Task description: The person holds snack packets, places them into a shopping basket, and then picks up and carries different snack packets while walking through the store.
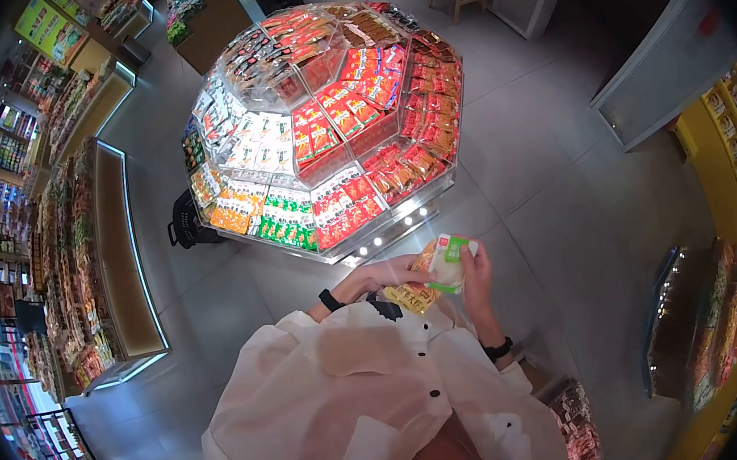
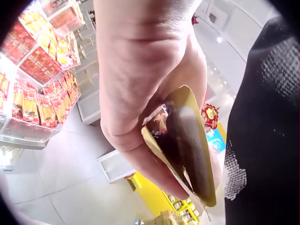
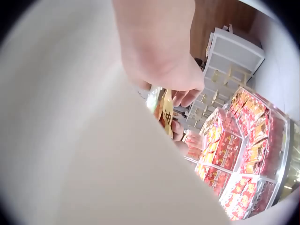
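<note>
In front of the chest, my left hand (image 1: 391, 272) grips a yellow-and-orange snack packet (image 1: 412, 298) with printed characters. My right hand (image 1: 479, 279) pinches a white-and-green packet (image 1: 449, 268) at its right edge, overlapping the yellow one. From the left wrist, the left hand (image 2: 140, 79) has thumb and fingers curled round a gold-edged packet (image 2: 202, 159), bent so that its dark inner side shows. A gold packet (image 3: 167, 112) appears below the right hand (image 3: 159, 56) in the right wrist view, where a white sleeve (image 3: 112, 154) hides much of the scene.
Ahead stands an octagonal tiered display (image 1: 352, 155) filled with red, white, green and orange packets. A black basket (image 1: 185, 220) sits at its left side. Long snack shelves (image 1: 111, 257) line the left, and a yellow rack (image 1: 720, 157) stands at the right. Grey tiled floor (image 1: 546, 211) lies between.
</note>
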Motion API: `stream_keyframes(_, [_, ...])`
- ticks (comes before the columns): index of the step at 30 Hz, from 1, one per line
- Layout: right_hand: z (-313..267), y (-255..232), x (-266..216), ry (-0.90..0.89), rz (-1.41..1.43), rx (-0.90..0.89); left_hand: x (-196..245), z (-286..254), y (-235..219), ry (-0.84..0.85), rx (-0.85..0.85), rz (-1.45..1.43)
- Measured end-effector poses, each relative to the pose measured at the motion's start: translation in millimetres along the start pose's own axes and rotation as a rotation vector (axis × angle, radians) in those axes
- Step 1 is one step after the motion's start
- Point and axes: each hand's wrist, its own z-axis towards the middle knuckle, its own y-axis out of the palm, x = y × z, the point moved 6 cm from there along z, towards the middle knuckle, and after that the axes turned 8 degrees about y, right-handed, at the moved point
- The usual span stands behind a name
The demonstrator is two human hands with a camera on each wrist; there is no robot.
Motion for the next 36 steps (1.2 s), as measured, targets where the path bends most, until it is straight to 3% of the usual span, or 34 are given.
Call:
stream_keyframes(3, [20,0,14,0.132,0.195,-0.074,-14,-11,-16,0.044,0.185,-0.227])
stream_keyframes(5, [31,22,17,0.212,0.340,-0.105,-29,-23,-31,0.108,0.264,-0.213])
stream_keyframes(7, [46,42,29,0.222,0.290,-0.156,-30,-41,-41,0.148,0.463,-0.427])
stream_keyframes(9, [56,60,36,0.224,0.246,-0.196,-14,-65,-35,0.211,0.522,-0.517])
stream_keyframes(11, [57,73,48,0.273,0.247,-0.127,-9,-90,-38,0.233,0.610,-0.583])
stream_keyframes(12, [59,77,53,0.281,0.245,-0.130,-15,-95,-45,0.333,0.585,-0.659])
stream_keyframes(13, [62,72,54,0.234,0.224,-0.081,-19,-103,-49,0.331,0.596,-0.666])
stream_keyframes(17, [60,73,46,0.234,0.202,0.032,-6,-150,-92,0.643,0.925,-0.622])
stream_keyframes(19, [58,75,51,0.254,0.167,0.038,-7,-175,-122,0.663,1.041,-0.504])
stream_keyframes(22, [64,100,61,0.306,0.109,-0.077,15,-213,-145,0.693,1.161,-0.370])
stream_keyframes(24, [53,135,61,0.532,-0.012,-0.231,15,-226,-159,0.708,1.182,-0.335])
stream_keyframes(25, [52,152,65,0.540,-0.024,-0.234,18,-232,-162,0.714,1.188,-0.281])
stream_keyframes(27, [48,209,66,0.346,-0.214,-0.482,20,-246,-164,0.696,1.203,-0.315])
stream_keyframes(28, [43,232,64,0.353,-0.226,-0.489,22,-253,-163,0.680,1.231,-0.240])
stream_keyframes(30, [22,284,60,0.397,-0.241,-0.697,20,-263,-163,0.675,1.266,-0.223])
stream_keyframes(31, [23,295,77,0.408,-0.249,-0.709,13,-266,-167,0.673,1.282,-0.234])
stream_keyframes(33, [29,316,100,0.183,-0.341,-0.731,3,-273,-173,0.754,1.327,-0.211])
stream_keyframes(36, [37,334,107,0.228,-0.390,-0.849,-11,-291,-176,0.688,1.345,-0.237])
